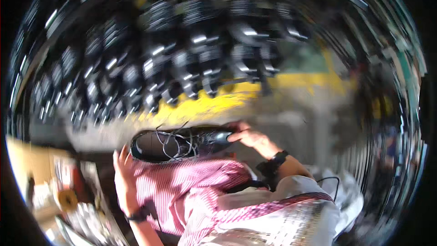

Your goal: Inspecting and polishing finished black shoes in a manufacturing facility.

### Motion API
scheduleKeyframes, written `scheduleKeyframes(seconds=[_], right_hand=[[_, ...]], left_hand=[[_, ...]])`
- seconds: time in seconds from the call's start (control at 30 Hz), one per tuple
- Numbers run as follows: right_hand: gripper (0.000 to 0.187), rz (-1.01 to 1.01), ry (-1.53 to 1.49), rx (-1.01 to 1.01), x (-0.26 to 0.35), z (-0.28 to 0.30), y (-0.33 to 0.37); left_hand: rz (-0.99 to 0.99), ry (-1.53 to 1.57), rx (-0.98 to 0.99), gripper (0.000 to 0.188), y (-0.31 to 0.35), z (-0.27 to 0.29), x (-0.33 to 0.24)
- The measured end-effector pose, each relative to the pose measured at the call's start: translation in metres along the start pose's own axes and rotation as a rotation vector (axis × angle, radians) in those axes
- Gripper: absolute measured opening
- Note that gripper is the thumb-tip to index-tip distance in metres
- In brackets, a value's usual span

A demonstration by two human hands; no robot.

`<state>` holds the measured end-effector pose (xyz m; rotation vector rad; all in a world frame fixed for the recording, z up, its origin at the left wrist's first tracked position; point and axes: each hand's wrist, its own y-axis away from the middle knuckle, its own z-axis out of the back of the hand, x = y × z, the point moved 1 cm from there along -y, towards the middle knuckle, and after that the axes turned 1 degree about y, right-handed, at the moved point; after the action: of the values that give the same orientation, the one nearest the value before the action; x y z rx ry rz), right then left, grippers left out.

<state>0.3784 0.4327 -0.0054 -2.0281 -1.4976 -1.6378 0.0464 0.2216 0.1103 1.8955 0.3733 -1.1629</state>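
Observation:
A black lace-up shoe (207,142) lies sideways in front of my body, its opening to the left and its shiny toe to the right. Grey laces (175,146) hang loose in loops over its tongue and opening. My right hand (248,136) grips the toe, thumb on top and fingers at the far side. Beside the heel is my left hand (125,168), blurred, its fingers stretched out and apart; whether they touch the shoe I cannot tell. Pink striped cloth (177,180) sits just below the shoe, over my front.
Rows of dark, shiny shoe-like shapes (198,59) hang or stand ahead, smeared by motion. Yellow marking (218,101) runs across the grey floor behind the shoe. At lower left is a bench (22,155) with a yellow roll (67,199) and other items.

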Motion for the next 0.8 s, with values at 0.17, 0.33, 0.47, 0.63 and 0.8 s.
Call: scheduleKeyframes(seconds=[0.17,0.33,0.47,0.63,0.8], right_hand=[[0.069,0.224,0.207,0.311,0.064,-0.081,-0.066],[0.078,0.241,0.31,0.512,0.085,-0.16,-0.106],[0.071,0.383,0.487,0.52,0.093,-0.214,-0.132],[0.064,0.553,0.542,0.474,0.089,-0.288,-0.155],[0.059,0.743,0.62,0.386,0.081,-0.365,-0.18]], left_hand=[[-0.283,0.181,-0.123,0.048,0.001,0.067,0.008],[-0.343,0.492,-0.071,0.058,0.025,0.091,-0.015],[-0.314,0.749,-0.241,0.048,0.028,0.122,-0.008],[-0.529,0.953,-0.076,0.046,0.025,0.178,0.01],[-0.446,0.232,-0.619,0.049,0.04,0.2,0.043]])
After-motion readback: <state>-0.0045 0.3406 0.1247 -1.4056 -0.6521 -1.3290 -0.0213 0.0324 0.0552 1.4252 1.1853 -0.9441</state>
